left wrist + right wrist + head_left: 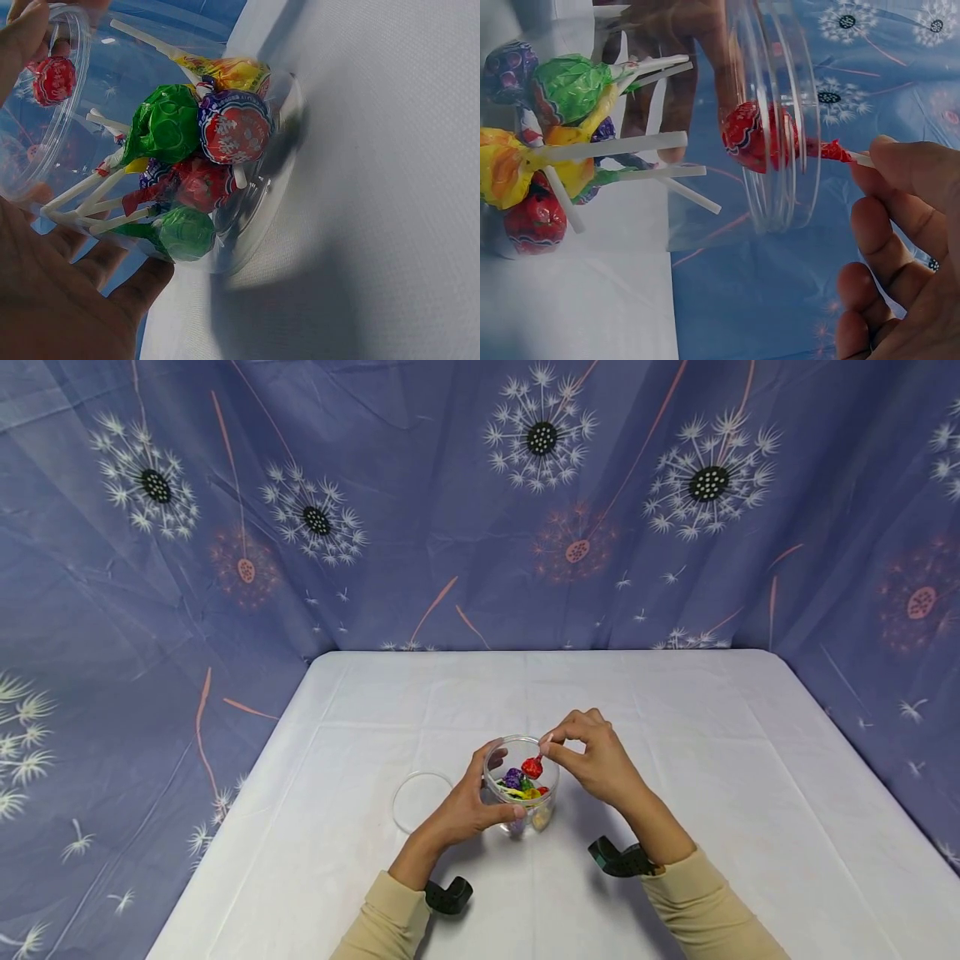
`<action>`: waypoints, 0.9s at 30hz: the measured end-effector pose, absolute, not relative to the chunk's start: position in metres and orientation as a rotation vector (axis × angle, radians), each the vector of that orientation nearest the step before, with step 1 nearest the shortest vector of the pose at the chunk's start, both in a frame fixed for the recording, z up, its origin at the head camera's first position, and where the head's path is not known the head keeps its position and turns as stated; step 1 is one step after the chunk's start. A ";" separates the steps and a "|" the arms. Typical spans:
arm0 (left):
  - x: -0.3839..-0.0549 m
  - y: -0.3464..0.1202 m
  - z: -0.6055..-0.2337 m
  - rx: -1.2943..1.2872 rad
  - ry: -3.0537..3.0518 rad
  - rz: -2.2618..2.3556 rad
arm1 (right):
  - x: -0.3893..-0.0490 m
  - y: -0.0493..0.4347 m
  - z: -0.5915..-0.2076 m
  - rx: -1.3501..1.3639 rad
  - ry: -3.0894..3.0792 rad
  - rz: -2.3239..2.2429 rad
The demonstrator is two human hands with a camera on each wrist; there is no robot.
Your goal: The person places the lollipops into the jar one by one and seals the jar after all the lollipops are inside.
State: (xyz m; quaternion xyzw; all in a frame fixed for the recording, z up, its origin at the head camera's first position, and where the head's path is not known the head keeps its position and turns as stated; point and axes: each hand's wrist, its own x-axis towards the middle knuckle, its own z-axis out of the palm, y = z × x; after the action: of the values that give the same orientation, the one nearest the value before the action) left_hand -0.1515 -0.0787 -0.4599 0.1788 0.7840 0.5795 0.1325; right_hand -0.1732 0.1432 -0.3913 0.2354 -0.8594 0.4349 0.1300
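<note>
A clear plastic jar [500, 814] stands on the white table, uncovered and tilted a little. My left hand [467, 806] grips it round its left side, thumb along the front. Inside lie several wrapped lollipops: green [162, 124], purple-and-red [235, 127], yellow [501, 166] and red ones, their white sticks pointing various ways. At the jar's mouth my right hand [596, 760] pinches the white stick of a red lollipop [761, 137] between thumb and forefinger. Its wrapped head hangs just within the rim, above the others.
A round clear lid [422, 802] lies on the table to the left of the jar. White cloth covers the table [720, 743]. Behind and at both sides hangs a blue curtain [435, 510] with dandelion prints. Dark cameras [621, 857] are strapped at both wrists.
</note>
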 end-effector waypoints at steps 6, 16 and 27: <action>-0.151 -0.079 -0.459 0.507 2.279 1.673 | -0.171 0.142 -0.393 0.701 -2.525 1.250; -0.151 -0.079 -0.458 0.511 2.289 1.673 | -0.171 0.148 -0.392 0.639 -2.574 1.244; -0.151 -0.078 -0.459 0.527 2.313 1.657 | -0.167 0.161 -0.401 0.615 -2.637 1.362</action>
State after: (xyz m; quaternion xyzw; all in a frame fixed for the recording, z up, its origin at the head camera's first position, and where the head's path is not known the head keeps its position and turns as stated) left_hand -0.1512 -0.0776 -0.4586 0.1805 0.7932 0.5683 0.1235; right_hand -0.1674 0.1614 -0.4009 0.2027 -0.8687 0.4485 0.0551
